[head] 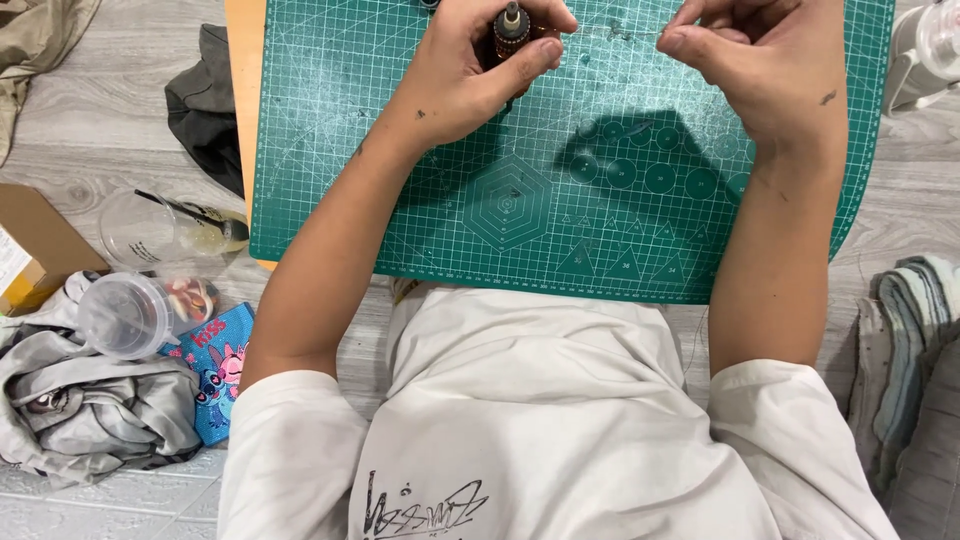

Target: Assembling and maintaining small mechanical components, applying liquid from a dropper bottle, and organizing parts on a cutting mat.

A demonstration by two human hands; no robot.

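We see a green cutting mat (560, 200) laid over a wooden board, and we place everything else by it. Left of the mat, on the grey floor, lie two clear plastic cups (135, 270), a small blue pouch (218, 365) and crumpled cloths. Over the mat's far edge, the left hand (470, 70) is curled tight around a small dark cylindrical tool (510, 30); its long axis stands nearly upright, metal tip pointing toward us. The left forearm runs diagonally down across the mat's near left corner. A thin wire (625, 32) stretches rightward from the tool, roughly level above the mat. The right hand (770, 60) pinches the wire's other end between thumb and forefinger, wrist bent, forearm dropping straight over the mat's right side. Folded towels (905, 340) lie right of the mat.
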